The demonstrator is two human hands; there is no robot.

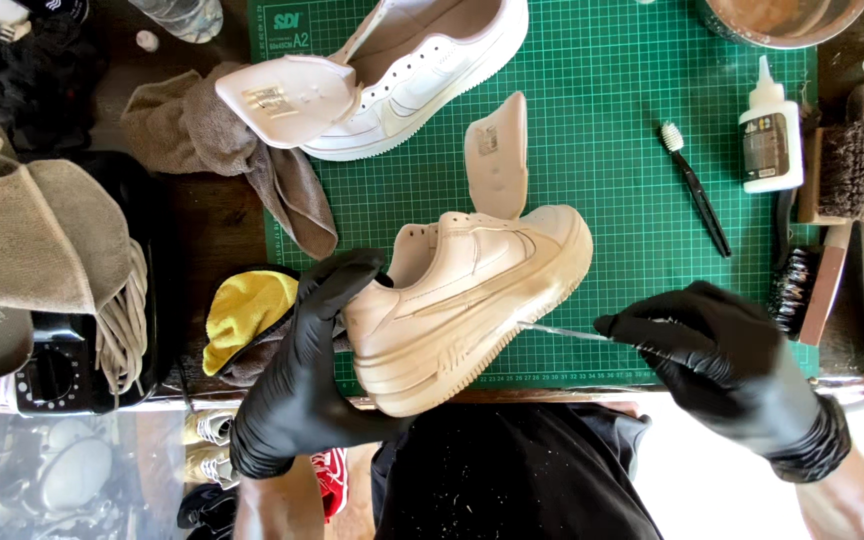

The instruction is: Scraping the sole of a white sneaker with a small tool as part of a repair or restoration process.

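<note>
We are gripping a dirty white sneaker point(472, 300) at its heel with our left hand point(307, 365), gloved in black, fingers curled over the collar. The shoe is lying tipped on its side over the near edge of the green cutting mat point(612, 150), sole facing us, its long axis running diagonally with the toe pointing up and to the right. Our right hand point(722, 365) is pinching a thin clear tool point(562, 332), its tip touching the sole's edge. A second sneaker point(422, 70) is lying farther back, a toothbrush point(697, 190) to the right.
</note>
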